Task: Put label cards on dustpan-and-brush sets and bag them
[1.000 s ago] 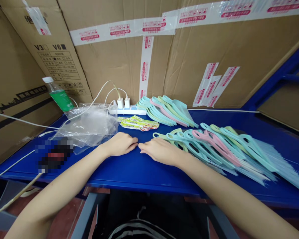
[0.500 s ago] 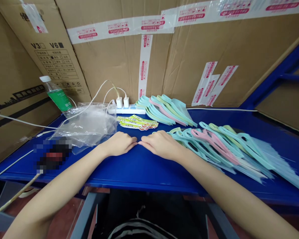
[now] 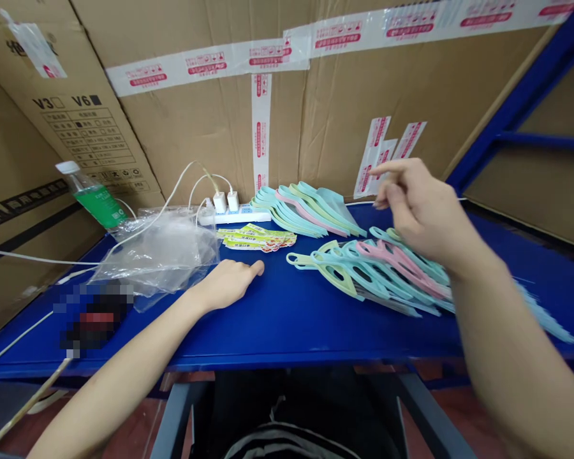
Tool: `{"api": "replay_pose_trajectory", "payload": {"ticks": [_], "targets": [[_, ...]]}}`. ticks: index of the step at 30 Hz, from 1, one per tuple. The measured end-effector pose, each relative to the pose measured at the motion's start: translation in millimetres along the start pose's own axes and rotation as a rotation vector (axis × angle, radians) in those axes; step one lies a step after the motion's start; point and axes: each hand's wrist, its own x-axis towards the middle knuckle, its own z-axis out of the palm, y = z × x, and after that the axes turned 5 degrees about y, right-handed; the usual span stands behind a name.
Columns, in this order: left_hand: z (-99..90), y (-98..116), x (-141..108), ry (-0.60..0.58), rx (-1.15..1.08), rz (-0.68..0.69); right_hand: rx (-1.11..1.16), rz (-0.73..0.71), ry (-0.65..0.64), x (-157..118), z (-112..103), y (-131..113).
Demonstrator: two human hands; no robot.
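Sweeping low, the empty, half-open right hand [image 3: 425,217] could scatter the overlapping pastel pieces [image 3: 377,252] (left hand [image 3: 227,284] loosely clenched, seemingly empty).

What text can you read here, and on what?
"V3": brown carton, beside an unfilled checkbox
"V6": same carton, beside a filled checkbox
Too small or blurred to quote reliably: the carton's other print, dark banner at left, red-and-white tape, green bottle label, yellow-green printed cards
Pixelated: dark object

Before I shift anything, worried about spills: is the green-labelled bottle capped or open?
Capped: the bottle has its white cap on the neck; how tightly, I cannot tell.
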Motion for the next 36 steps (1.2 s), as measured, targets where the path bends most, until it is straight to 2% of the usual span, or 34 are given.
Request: {"api": "replay_pose_trajectory", "payload": {"ticks": [2, 7, 10, 12, 16, 19, 22, 27, 36], "targets": [[-1.4, 2.1, -0.4, -0.008, -0.015, 0.007, -0.049, 0.060, -0.064, -10.0, -10.5, 15.5], [-1.8, 3.6, -0.4, -0.013, -0.030, 0.019, -0.204, 0.250, -0.361, -50.7, -21.7, 52.7], [1.7, 2.9, 0.2, 0.022, -0.041, 0.039, -0.262, 0.333, -0.524, -70.2, -21.2, 60.9], [6.0, 3.1, 0.6, 0.062, -0.053, 0.043, -0.264, 0.358, -0.586, -77.1, -19.8, 60.3], [15.2, 7.1, 4.8, 0.196, -0.178, 0.036, -0.229, 0.347, -0.616, -81.3, -20.4, 58.6], [17.3, 14.2, 16.9, 0.232, -0.308, 0.033, -0.184, 0.310, -0.664, -83.1, -24.5, 61.1], [13.1, 24.5, 37.1, 0.192, -0.368, 0.037, -0.179, 0.286, -0.702, -85.4, -27.4, 63.6], [0.0, 41.7, 70.4, 0.081, -0.283, 0.011, -0.182, 0.254, -0.671, -87.5, -25.7, 70.4], [-9.1, 62.4, 97.3, 0.064, -0.205, 0.029, -0.192, 0.230, -0.670, -80.2, -24.2, 87.0]]}}
